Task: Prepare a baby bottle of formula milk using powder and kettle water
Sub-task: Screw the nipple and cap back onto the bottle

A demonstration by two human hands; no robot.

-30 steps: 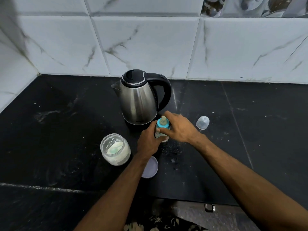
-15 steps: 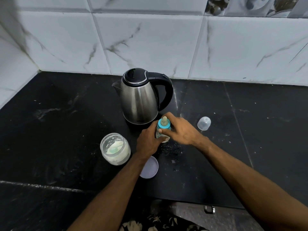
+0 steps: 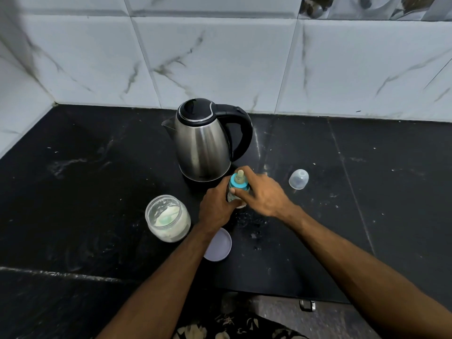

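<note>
A small baby bottle (image 3: 238, 185) with a blue collar and pale teat stands upright on the black counter, just in front of the steel kettle (image 3: 204, 140). My left hand (image 3: 216, 206) grips the bottle's body from the left. My right hand (image 3: 263, 192) curls round the blue collar from the right, with the thumb at the front. The bottle's lower part is hidden behind my fingers. An open glass jar of white powder (image 3: 167, 217) with a scoop inside stands to the left of my left hand.
The bottle's clear dome cap (image 3: 298, 179) lies on the counter to the right. A pale round jar lid (image 3: 217, 244) lies under my left wrist. Water drops and powder specks mark the counter (image 3: 367, 216). A marbled tile wall (image 3: 220, 64) runs behind.
Both hands stay on the bottle; my right hand has turned slightly around the blue collar. The bottle, kettle and jar keep their places.
</note>
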